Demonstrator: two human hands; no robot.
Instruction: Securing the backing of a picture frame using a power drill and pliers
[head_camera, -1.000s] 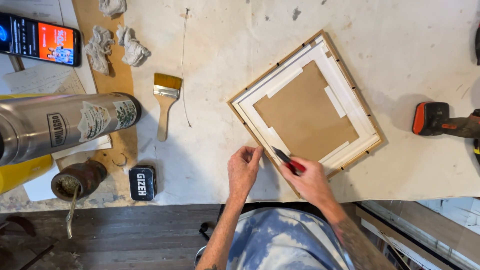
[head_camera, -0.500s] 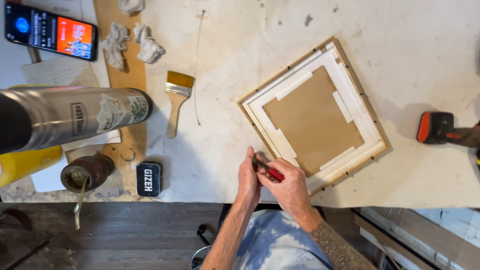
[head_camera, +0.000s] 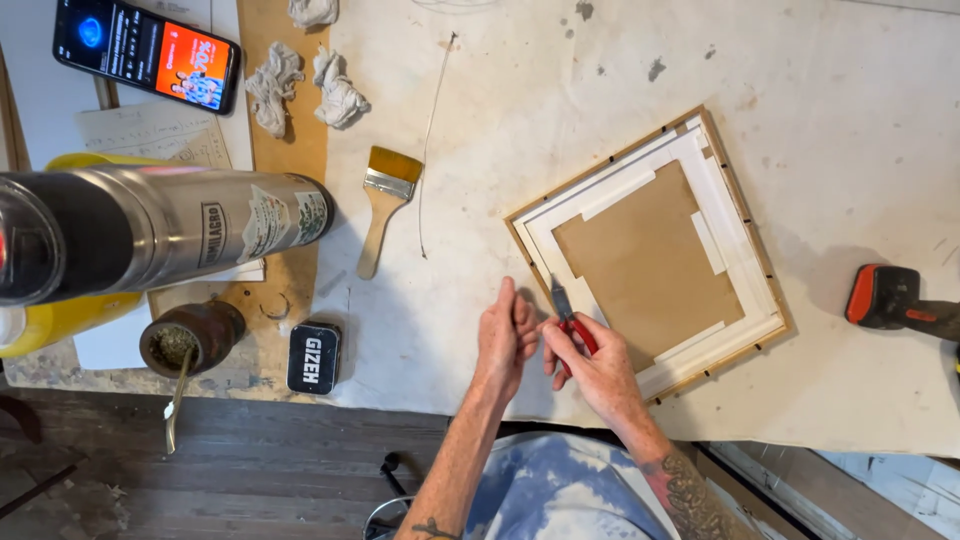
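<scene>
Your right hand: fingers closed round red-handled pliers | tips up-screen (long axis near-vertical) | left hand: fingers loosely curled, touching pliers.

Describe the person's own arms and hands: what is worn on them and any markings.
Both arms are bare to the frame's lower edge: no sleeves, gloves, watch or visible rings. The left hand leads back along a lean forearm with a small dark tattoo near the bottom edge. The right hand joins a forearm carrying a larger dark patterned tattoo. Below them shows a blue and white tie-dye garment.
</scene>
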